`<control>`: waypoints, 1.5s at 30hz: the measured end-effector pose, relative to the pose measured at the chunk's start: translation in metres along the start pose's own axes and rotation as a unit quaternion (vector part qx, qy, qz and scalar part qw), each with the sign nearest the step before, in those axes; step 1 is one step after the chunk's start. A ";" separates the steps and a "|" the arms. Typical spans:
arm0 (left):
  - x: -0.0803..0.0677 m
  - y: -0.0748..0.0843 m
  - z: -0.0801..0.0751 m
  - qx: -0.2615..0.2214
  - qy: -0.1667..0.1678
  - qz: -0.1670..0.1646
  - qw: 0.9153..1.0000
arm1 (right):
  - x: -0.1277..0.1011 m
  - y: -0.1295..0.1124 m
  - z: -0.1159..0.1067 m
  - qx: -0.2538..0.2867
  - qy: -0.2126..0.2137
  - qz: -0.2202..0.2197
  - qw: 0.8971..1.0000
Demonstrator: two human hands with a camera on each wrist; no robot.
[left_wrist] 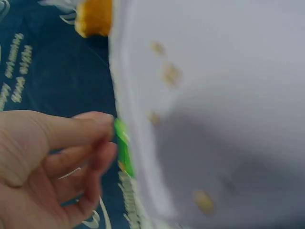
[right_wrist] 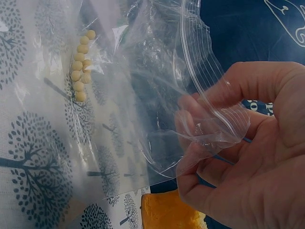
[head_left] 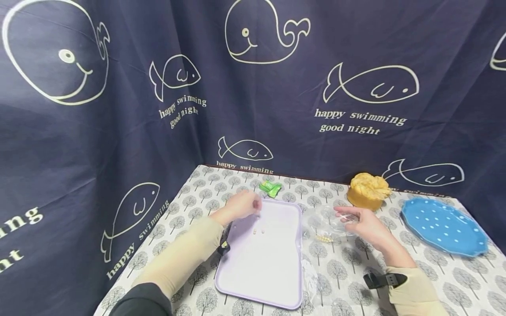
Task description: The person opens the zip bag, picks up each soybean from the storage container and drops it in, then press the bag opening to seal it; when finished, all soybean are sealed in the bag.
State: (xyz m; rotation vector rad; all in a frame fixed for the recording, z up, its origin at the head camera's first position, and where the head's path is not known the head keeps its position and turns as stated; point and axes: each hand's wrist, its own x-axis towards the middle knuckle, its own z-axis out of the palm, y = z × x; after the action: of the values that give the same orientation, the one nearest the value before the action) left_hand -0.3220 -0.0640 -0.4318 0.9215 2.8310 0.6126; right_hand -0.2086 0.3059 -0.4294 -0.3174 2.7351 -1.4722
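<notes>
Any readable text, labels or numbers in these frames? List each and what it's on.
"happy swimming good night" – printed on the dark blue curtain, repeated beside its fish drawings; some copies are cut off.
Green packet: any print too small to read.
Tray, bag, blue plate: no text.

The setting is a staged tabletop recording area in a home-like room. A dark navy fabric curtain printed with white whales and fish (head_left: 118,109) encloses a table covered by a grey tree-patterned tablecloth (head_left: 348,267), which carries household tableware.
</notes>
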 end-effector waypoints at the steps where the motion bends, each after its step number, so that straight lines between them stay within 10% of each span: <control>1: 0.005 0.007 0.000 -0.017 0.010 0.012 1.000 | 0.000 0.000 0.000 0.001 -0.001 0.001 1.000; 11: 0.048 0.101 0.015 -0.148 0.069 0.131 0.978 | 0.001 0.002 0.005 -0.006 -0.002 0.007 1.000; 21: 0.063 0.117 0.041 -0.120 0.064 0.135 0.982 | 0.003 0.002 0.008 0.006 -0.004 0.000 1.000; 28: 0.051 0.084 0.019 -0.155 0.060 0.107 0.980 | 0.005 0.001 0.009 0.001 -0.001 0.002 1.000; 39: -0.018 -0.036 -0.005 -0.081 0.027 0.009 0.996 | 0.004 -0.001 0.006 -0.003 -0.010 -0.007 1.000; 45: -0.043 -0.056 -0.005 -0.051 -0.025 0.000 0.998 | 0.006 -0.001 0.007 -0.007 -0.006 -0.002 1.000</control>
State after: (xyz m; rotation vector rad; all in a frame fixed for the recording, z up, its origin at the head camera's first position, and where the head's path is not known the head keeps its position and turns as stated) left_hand -0.3183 -0.1320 -0.4506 0.9074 2.7275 0.7160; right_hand -0.2137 0.2986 -0.4319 -0.3317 2.7389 -1.4492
